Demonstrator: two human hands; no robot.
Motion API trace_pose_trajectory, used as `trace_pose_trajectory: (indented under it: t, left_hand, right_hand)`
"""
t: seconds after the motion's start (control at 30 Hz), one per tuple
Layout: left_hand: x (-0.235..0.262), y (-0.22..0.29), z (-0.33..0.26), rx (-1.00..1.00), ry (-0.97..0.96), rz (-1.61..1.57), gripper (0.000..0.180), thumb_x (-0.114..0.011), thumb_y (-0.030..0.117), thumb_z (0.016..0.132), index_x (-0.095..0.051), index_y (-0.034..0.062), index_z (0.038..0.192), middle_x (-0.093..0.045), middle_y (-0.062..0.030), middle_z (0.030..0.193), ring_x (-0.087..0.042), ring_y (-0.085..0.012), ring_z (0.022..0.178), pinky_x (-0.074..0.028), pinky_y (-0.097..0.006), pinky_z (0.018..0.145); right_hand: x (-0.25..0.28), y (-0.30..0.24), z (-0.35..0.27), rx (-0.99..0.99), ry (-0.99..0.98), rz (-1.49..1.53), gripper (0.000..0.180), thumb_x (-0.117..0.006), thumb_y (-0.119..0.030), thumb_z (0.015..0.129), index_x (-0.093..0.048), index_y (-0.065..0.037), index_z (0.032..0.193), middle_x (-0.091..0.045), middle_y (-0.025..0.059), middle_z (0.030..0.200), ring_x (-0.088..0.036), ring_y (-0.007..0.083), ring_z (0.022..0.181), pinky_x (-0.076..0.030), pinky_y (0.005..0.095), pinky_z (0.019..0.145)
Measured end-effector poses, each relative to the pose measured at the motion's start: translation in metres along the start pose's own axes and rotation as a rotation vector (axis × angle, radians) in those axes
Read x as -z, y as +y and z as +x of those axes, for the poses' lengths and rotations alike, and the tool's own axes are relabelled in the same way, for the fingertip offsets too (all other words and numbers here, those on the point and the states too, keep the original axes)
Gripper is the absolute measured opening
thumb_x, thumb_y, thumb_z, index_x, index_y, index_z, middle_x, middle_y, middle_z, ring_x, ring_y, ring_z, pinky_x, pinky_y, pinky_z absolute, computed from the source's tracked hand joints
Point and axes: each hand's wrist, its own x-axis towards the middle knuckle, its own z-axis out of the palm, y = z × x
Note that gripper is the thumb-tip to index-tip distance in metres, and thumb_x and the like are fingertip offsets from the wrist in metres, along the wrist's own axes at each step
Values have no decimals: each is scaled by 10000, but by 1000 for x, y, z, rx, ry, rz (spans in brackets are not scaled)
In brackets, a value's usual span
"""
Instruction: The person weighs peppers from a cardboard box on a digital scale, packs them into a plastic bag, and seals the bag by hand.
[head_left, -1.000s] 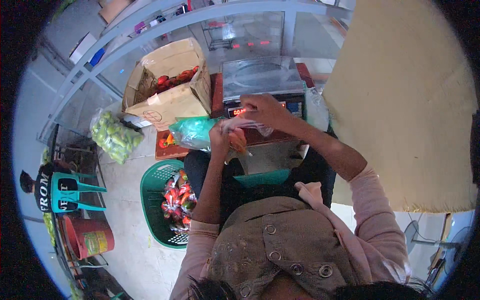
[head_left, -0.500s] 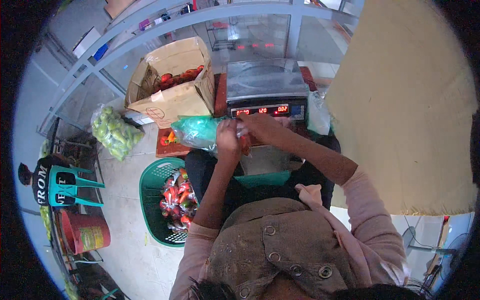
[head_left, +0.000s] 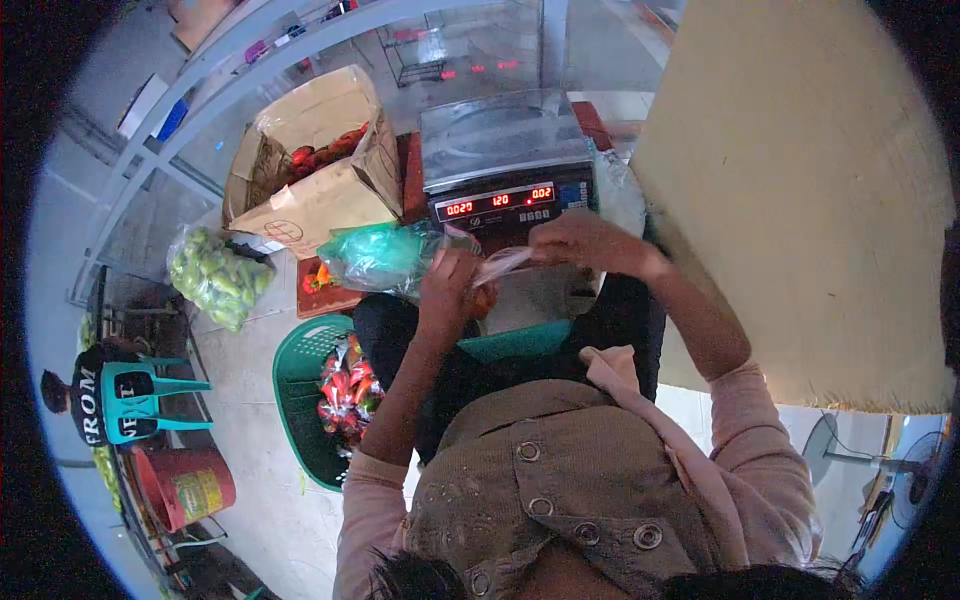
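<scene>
My left hand (head_left: 450,280) is closed around the gathered neck of a clear plastic bag (head_left: 505,263). The bag's twisted end stretches taut across to my right hand (head_left: 582,245), whose fingers pinch it. Below my left hand shows something orange-red (head_left: 484,298), seemingly in the bag and partly hidden. Just beyond both hands stands a digital scale (head_left: 505,150) with a lit red display and nothing on its plate. Left of my left hand lies a bundle of clear and green plastic bags (head_left: 375,252).
A cardboard box (head_left: 335,190) holds red peppers. Beside it sits a bag of green peppers (head_left: 215,275). A green basket (head_left: 290,400) on the floor contains bagged peppers. A large tan board (head_left: 800,200) stands at right. Far left are a person on a teal chair (head_left: 135,400) and a red bucket (head_left: 185,485).
My right hand has moved right, away from the left, drawing the bag's twisted end out between them. The whole view has shifted slightly.
</scene>
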Motion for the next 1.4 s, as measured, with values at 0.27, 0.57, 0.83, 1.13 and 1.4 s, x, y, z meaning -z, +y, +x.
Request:
trace_pose_trajectory:
  t: [0.27,0.57,0.83,1.13,1.4]
  left_hand:
    - [48,74,31,135,-39,-494,131,-568,140,752,-539,19,794,-515,-92,763,-485,-175,626,-391,-276,576]
    - [-12,38,84,369,346,-845,196,-518,172,808,-498,12,697,-460,-6,627,-405,-82,606,-345,-211,567]
    - [-67,2,72,430,424,-277,177,-555,159,765,-514,5,689,-502,-91,640,-481,-206,597,-386,-319,582]
    - [-59,-15,40,225,349,-49,160,-565,165,733,-515,17,701,-495,-121,672,-474,-285,664,-373,-359,642]
    - [-36,6,46,205,425,-221,169,-571,161,730,-516,5,698,-491,-114,664,-463,-288,659,-358,-374,622]
  right_hand:
    - [57,40,4,-112,-61,383,229,-553,-252,779,-556,-34,850,-562,23,746,-506,123,697,-407,263,624]
    - [-136,17,41,-362,802,987,357,-430,-274,837,-411,-48,1114,-492,51,1018,-474,150,905,-426,287,735]
    - [-185,38,24,-528,778,1106,272,-398,-251,867,-487,-20,980,-529,43,878,-502,143,771,-422,283,672]
    - [-59,-2,6,-376,353,-17,239,-421,-211,829,-499,1,905,-545,165,810,-541,326,779,-422,395,692]
    - [-37,-2,-16,-289,211,-165,208,-403,-209,807,-486,-23,852,-522,152,758,-542,311,744,-422,394,654]
